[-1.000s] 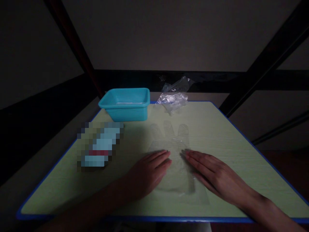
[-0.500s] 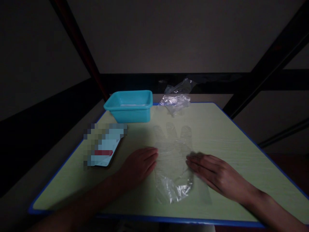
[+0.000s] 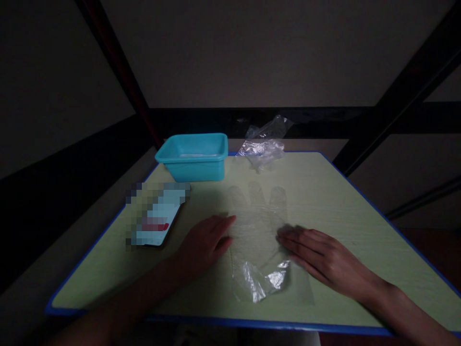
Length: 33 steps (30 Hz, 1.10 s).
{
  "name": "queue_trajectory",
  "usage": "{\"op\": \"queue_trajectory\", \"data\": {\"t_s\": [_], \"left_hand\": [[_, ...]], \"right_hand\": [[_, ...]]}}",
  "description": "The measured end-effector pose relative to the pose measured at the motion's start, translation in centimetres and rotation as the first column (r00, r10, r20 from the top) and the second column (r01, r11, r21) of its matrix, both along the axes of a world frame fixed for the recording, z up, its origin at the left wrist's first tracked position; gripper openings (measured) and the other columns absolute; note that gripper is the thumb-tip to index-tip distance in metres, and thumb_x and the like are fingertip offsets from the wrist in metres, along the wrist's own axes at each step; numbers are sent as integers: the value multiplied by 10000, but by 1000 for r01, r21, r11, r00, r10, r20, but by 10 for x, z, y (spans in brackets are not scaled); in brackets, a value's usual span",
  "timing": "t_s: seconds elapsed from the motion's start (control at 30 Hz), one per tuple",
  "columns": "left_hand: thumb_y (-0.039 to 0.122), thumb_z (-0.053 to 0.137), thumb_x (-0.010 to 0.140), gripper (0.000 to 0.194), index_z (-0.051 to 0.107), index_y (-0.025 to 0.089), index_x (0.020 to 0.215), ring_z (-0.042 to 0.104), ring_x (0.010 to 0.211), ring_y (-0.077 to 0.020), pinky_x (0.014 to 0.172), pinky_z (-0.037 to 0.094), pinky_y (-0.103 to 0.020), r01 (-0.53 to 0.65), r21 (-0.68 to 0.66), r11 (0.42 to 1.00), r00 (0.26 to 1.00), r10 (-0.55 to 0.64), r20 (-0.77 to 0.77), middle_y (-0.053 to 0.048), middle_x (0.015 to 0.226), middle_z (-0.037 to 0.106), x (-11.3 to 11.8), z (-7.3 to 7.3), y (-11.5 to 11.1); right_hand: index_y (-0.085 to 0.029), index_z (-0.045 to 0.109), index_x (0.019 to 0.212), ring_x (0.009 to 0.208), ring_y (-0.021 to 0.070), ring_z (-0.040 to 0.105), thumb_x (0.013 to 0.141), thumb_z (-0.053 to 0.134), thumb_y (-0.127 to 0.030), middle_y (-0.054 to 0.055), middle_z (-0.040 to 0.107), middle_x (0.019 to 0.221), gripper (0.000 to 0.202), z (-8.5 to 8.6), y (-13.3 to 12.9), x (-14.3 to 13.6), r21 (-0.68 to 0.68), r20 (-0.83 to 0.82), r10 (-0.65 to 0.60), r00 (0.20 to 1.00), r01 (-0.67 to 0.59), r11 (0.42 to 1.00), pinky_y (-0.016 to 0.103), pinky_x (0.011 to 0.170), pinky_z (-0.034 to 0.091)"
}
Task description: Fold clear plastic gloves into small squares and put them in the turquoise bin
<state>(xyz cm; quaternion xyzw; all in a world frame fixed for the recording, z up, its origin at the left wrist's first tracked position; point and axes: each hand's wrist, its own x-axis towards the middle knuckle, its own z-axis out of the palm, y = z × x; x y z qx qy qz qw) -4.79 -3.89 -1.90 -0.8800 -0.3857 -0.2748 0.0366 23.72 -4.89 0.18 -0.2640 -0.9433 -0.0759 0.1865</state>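
Note:
A clear plastic disposable glove (image 3: 257,240) lies spread on the table, its fingers toward the far side and its crinkled cuff toward me. At its left edge is my left hand (image 3: 207,242), thumb and forefinger apart, the fingertips at the plastic. My right hand (image 3: 320,257) rests along the glove's right side, fingers stretched out and close together, tips on the film. Neither hand visibly grips anything.
A turquoise plastic basin (image 3: 196,168) stands at the table's far left. Nearer, a phone (image 3: 162,216) lies with its screen lit, partly pixelated. Crumpled clear plastic (image 3: 262,146) sits at the far edge. The pale table (image 3: 360,230) has a blue rim.
My left thumb has spread away from the forefinger, and the hand has shifted slightly at the glove's edge. My right hand has hardly moved. The glove's left finger tilts slightly differently.

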Motion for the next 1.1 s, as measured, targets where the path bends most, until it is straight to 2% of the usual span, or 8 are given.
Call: {"op": "queue_trajectory", "data": {"t_s": [0.17, 0.3, 0.43, 0.57, 0.9, 1.1], "left_hand": [[199, 519, 831, 401, 433, 189, 1223, 627, 905, -193, 790, 531, -352, -35, -171, 985, 998, 43, 47, -69, 1002, 646, -1, 2, 1], [181, 522, 824, 417, 434, 204, 1230, 624, 919, -183, 815, 520, -356, -21, -251, 968, 995, 45, 92, -52, 1005, 648, -1, 3, 1], [191, 501, 845, 264, 544, 164, 1104, 613, 926, -188, 813, 518, -354, 17, -198, 980, 998, -3, 69, -76, 1007, 646, -2, 2, 2], [197, 481, 870, 162, 610, 129, 939, 608, 857, -173, 764, 525, -320, 89, -130, 987, 994, -81, 70, -81, 924, 649, 0, 3, 4], [181, 454, 896, 195, 629, 124, 831, 588, 772, -153, 700, 509, -282, 171, -62, 983, 984, -166, 70, -67, 836, 644, 2, 3, 5], [170, 480, 880, 196, 652, 121, 801, 595, 730, -154, 670, 506, -282, 181, -85, 980, 979, -171, 107, -65, 783, 660, 2, 4, 7]], "right_hand": [[-90, 635, 1059, 931, 174, 643, 955, 308, -220, 98, 698, 1020, 367, 1, 0, 0, 23, -15, 20, 1000, -20, 1000, 333, 806, 549], [-90, 632, 1062, 928, 180, 642, 952, 318, -233, 103, 696, 1018, 363, -1, 0, 0, 7, -24, 11, 1000, -11, 1000, 346, 805, 548], [-124, 627, 1086, 924, 180, 644, 948, 332, -245, 89, 696, 1025, 348, -2, 0, 1, -15, -25, -9, 1000, 9, 1000, 345, 804, 544], [-157, 626, 1101, 909, 179, 650, 945, 344, -252, 80, 696, 1031, 336, -1, 0, 2, -55, -37, -16, 999, 14, 998, 348, 789, 546], [-95, 643, 1023, 885, 190, 664, 952, 309, -218, 105, 705, 983, 363, -1, 1, -1, -51, -28, 6, 1000, -8, 999, 353, 787, 556], [-167, 650, 1028, 883, 175, 663, 949, 324, -225, 72, 706, 982, 340, 0, 4, 0, -119, -55, 8, 998, -14, 993, 336, 778, 550]]}}
